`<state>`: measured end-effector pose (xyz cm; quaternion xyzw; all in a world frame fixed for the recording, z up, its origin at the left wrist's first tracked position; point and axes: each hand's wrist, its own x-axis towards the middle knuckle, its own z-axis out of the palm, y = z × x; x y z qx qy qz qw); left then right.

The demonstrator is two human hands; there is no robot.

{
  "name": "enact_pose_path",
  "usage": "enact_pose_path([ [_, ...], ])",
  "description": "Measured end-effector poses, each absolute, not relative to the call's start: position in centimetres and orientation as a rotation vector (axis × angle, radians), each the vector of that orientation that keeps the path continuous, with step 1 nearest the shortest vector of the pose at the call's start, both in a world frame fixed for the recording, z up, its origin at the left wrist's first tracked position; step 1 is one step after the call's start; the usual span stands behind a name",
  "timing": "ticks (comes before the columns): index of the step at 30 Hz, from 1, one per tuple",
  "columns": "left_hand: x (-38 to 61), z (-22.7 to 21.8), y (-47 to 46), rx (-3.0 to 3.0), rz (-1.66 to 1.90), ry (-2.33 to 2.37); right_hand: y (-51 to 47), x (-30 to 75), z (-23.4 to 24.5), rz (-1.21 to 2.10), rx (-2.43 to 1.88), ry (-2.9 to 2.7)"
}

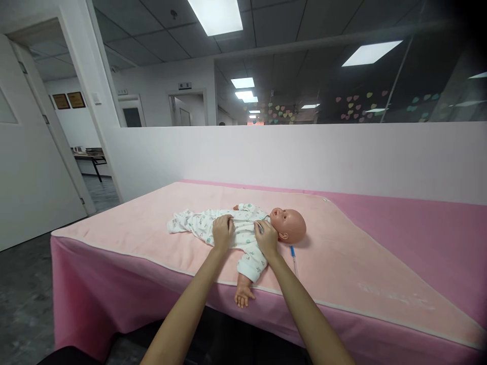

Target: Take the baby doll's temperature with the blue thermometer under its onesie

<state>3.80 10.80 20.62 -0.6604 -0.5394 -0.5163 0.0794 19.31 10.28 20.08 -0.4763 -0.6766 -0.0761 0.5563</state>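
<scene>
No text can be read. A small sign (184, 85) above a far doorway (186, 110), two framed plaques (69, 100) and a faint mark (395, 295) on the pink blanket (342, 253) are too blurred.

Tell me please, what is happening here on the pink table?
A person has both bare hands on a plastic baby doll dressed in a white printed sleepsuit. The doll lies on its back on a pale pink blanket, which is spread over a darker pink tablecloth. The left hand is on the suit's chest and the right hand is at the collar; whether they pinch the fabric is unclear. A thin blue-tipped stick lies beside the doll's head.
</scene>
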Motion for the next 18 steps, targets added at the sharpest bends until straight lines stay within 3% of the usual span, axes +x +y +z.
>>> enact_pose_path([
  [18,4.06,20.34,10.10,-1.965,-1.506,-1.636,10.08,19.55,20.04,-0.148,-1.113,-1.595],
])
